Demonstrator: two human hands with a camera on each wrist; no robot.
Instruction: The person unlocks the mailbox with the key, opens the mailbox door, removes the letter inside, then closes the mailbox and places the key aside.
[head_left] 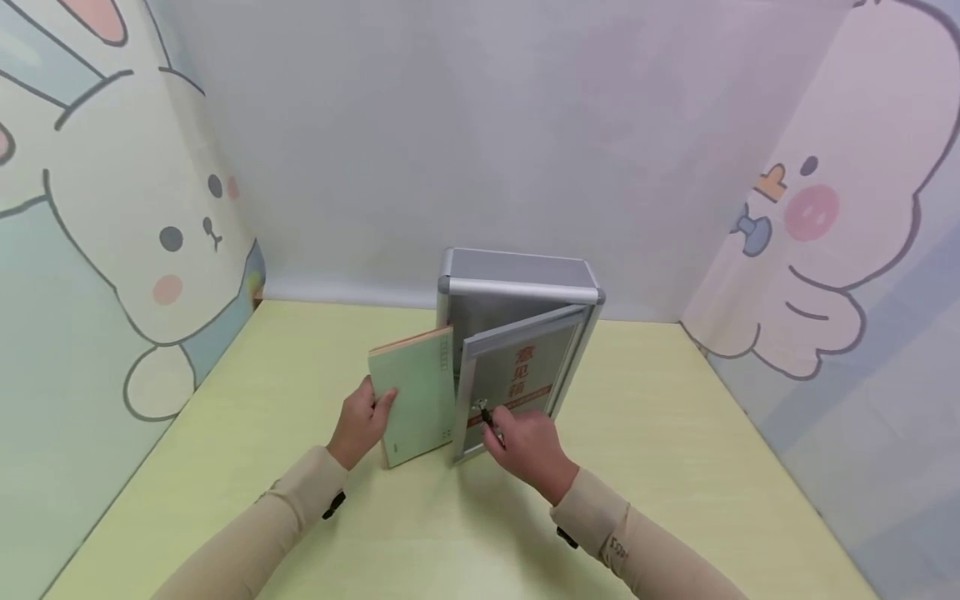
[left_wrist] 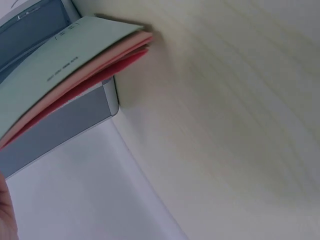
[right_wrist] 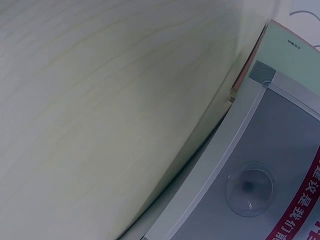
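My left hand [head_left: 360, 423] holds a thin stack of envelopes [head_left: 416, 400] upright by its left edge, thumb across the pale green front one. Pink and red edges show behind the green in the left wrist view, where the envelopes [left_wrist: 65, 60] slant in front of the box. A grey metal suggestion box [head_left: 517, 268] stands with its front door [head_left: 498, 371] swung partly out, and the stack's right edge overlaps the opening. My right hand [head_left: 528, 446] pinches a small black-headed key [head_left: 487, 415] at the lock on the door's free edge.
Red Chinese lettering [head_left: 522, 371] marks the door. A clear round disc [right_wrist: 250, 190] sits on its panel in the right wrist view. Behind the box rises a pale backdrop [head_left: 405, 167]; cartoon-printed side walls flank the light wooden table [head_left: 660, 467].
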